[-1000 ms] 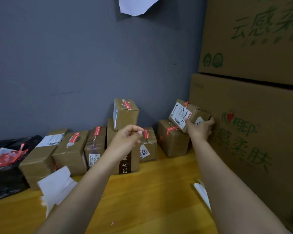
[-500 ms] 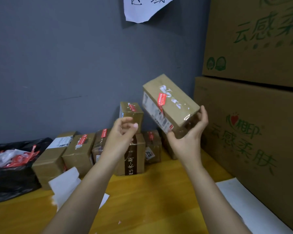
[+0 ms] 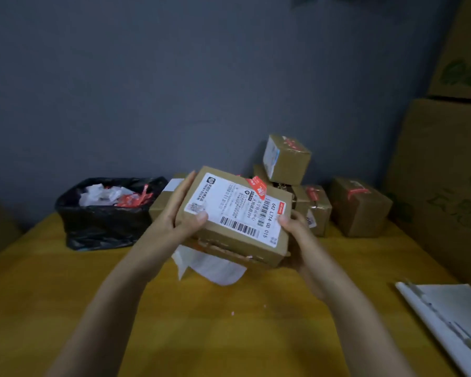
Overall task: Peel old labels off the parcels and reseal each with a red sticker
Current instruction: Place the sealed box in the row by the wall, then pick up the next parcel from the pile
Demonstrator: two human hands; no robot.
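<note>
We see the parcel (image 3: pixel 237 240) held up off the table (image 3: pixel 229 330) between both hands, tilted so that its broad top face turns toward us. The white label (image 3: pixel 229 210) covers most of that face, barcodes running toward the near right corner. A red sticker (image 3: pixel 257 186) sits at the far edge of the top, partly over the label.

The left hand (image 3: pixel 174 213) clasps the parcel's left side. Its fingers (image 3: pixel 186 183) lie nearly straight, up along the side wall toward the far corner, and the thumb presses down on the label's near left corner. The right hand (image 3: pixel 297 235) grips the near right corner, thumb tip on the label's right edge. Its fingers go under the box, so we cannot tell how they lie. Both forearms reach forward from the lower edge and draw in toward the parcel.

Just below the parcel a crumpled white paper (image 3: pixel 210 268) lies on the table. To the left, against the grey wall (image 3: pixel 174 91), stands a black bag (image 3: pixel 101 227) holding white and red scraps. Behind and to the right are the other parcels (image 3: pixel 360 208), several bearing red stickers, one perched on top of another. Large cartons (image 3: pixel 441 172) rise at the right edge, and a white sheet (image 3: pixel 452 308) lies on the table near them.
</note>
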